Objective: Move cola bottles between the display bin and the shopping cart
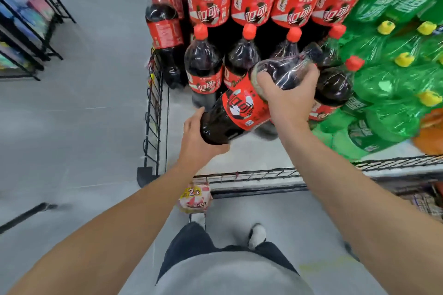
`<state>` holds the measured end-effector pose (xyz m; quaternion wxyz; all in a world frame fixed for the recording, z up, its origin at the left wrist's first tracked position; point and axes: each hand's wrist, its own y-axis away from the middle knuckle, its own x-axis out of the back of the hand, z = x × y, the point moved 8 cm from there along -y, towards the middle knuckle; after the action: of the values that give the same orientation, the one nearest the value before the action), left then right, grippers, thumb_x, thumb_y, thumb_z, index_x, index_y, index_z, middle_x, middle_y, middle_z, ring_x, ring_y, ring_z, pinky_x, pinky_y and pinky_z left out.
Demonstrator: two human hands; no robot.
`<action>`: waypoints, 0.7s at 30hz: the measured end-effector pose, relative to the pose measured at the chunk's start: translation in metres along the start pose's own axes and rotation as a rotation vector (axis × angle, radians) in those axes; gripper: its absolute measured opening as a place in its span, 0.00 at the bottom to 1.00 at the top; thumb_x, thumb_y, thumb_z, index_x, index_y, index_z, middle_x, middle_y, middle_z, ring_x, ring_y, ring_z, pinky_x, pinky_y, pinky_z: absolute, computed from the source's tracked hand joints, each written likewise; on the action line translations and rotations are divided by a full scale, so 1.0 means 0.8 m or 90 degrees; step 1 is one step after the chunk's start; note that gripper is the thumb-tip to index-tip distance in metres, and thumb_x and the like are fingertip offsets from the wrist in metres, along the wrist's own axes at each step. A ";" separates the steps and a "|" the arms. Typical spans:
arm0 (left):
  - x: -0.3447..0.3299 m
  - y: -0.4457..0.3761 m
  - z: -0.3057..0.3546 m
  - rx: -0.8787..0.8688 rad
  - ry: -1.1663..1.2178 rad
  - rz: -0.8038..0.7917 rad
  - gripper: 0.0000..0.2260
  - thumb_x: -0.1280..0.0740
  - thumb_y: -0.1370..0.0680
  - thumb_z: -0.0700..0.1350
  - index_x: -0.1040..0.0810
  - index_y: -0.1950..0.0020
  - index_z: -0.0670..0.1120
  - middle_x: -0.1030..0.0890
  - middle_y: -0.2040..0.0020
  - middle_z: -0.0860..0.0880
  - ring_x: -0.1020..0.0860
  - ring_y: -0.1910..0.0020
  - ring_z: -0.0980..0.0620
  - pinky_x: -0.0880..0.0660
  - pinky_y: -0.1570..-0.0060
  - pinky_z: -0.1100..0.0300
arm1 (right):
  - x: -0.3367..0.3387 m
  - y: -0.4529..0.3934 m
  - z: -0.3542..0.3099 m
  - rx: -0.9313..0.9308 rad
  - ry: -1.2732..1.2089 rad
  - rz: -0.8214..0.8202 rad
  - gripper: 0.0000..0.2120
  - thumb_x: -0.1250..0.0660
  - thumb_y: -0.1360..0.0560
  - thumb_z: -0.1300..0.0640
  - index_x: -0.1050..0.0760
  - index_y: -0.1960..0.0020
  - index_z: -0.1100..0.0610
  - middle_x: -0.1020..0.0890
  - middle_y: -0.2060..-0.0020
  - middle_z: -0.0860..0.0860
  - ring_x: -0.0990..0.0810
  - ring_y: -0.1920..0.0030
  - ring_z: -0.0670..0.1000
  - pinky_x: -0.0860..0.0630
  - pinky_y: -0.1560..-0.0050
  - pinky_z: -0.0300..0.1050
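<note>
One head-worn wide-angle view looks steeply down and forward, close over the display bin (251, 176) and floor (72, 115).

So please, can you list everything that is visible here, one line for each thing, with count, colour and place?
held cola bottle: one, dark with red label, tilted above the bin, cap end away from the person
standing cola bottles: many, dark with red caps and labels, in rows at the back of the bin
green soda bottles: many, green with yellow caps, right of the cola
display bin: one, black wire rim, in front of the person
side rack: one, black frame with colourful goods, far left
price tag packet: one, pink and yellow, hanging below the bin's front rim
left hand: one, grip under the bottle's base
right hand: one, grip over the bottle's shoulder
</note>
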<state>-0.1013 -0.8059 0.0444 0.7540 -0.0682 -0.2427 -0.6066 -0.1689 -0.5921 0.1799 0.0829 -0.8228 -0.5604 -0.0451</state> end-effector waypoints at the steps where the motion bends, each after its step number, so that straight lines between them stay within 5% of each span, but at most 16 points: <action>1: -0.001 -0.010 -0.010 0.008 0.000 -0.029 0.51 0.16 0.37 0.42 0.40 0.21 0.51 0.35 0.30 0.49 0.33 0.35 0.57 0.38 0.38 0.67 | -0.008 0.001 0.005 0.000 0.014 0.008 0.35 0.22 0.37 0.45 0.32 0.35 0.51 0.21 0.43 0.46 0.21 0.44 0.44 0.28 0.38 0.34; 5: -0.012 -0.045 -0.051 0.021 -0.005 -0.124 0.51 0.17 0.36 0.42 0.41 0.20 0.51 0.39 0.35 0.55 0.36 0.38 0.61 0.40 0.39 0.70 | -0.031 0.007 0.031 -0.017 0.046 0.056 0.31 0.23 0.38 0.44 0.33 0.40 0.47 0.21 0.43 0.48 0.20 0.42 0.48 0.24 0.35 0.46; 10: -0.036 -0.069 -0.079 0.041 -0.037 -0.190 0.52 0.15 0.40 0.44 0.38 0.21 0.48 0.35 0.32 0.50 0.34 0.34 0.56 0.36 0.31 0.60 | -0.046 0.017 0.051 -0.002 0.065 0.080 0.27 0.21 0.36 0.50 0.32 0.43 0.49 0.20 0.47 0.48 0.19 0.47 0.43 0.25 0.43 0.36; 12: -0.051 -0.081 -0.091 0.041 -0.044 -0.202 0.52 0.15 0.43 0.49 0.35 0.23 0.49 0.30 0.32 0.48 0.31 0.32 0.53 0.32 0.30 0.55 | -0.056 0.018 0.058 0.007 0.102 0.068 0.27 0.21 0.36 0.50 0.32 0.43 0.49 0.20 0.46 0.51 0.20 0.45 0.47 0.23 0.40 0.43; 15: -0.081 -0.102 -0.144 0.043 -0.040 -0.203 0.50 0.16 0.49 0.56 0.30 0.29 0.53 0.21 0.37 0.49 0.24 0.36 0.47 0.23 0.39 0.46 | -0.067 0.019 0.070 0.021 0.144 0.049 0.29 0.20 0.35 0.51 0.32 0.41 0.52 0.21 0.45 0.53 0.20 0.43 0.51 0.23 0.39 0.51; 18: -0.092 -0.106 -0.151 0.050 -0.026 -0.219 0.42 0.17 0.47 0.50 0.27 0.35 0.54 0.19 0.44 0.45 0.20 0.43 0.42 0.20 0.47 0.42 | -0.075 0.015 0.077 0.045 0.166 0.019 0.30 0.20 0.34 0.51 0.31 0.38 0.54 0.22 0.43 0.54 0.21 0.40 0.51 0.24 0.36 0.52; 21: -0.100 -0.110 -0.160 0.043 -0.002 -0.248 0.42 0.18 0.45 0.48 0.28 0.32 0.56 0.21 0.40 0.45 0.22 0.39 0.46 0.20 0.43 0.42 | -0.082 0.005 0.080 0.054 0.172 -0.029 0.31 0.19 0.33 0.52 0.31 0.36 0.56 0.22 0.42 0.54 0.22 0.39 0.51 0.24 0.36 0.52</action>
<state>-0.1599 -0.8088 -0.1204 0.6237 0.0046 -0.2729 -0.7325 -0.1900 -0.6415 0.1061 0.1911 -0.7922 -0.5639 -0.1340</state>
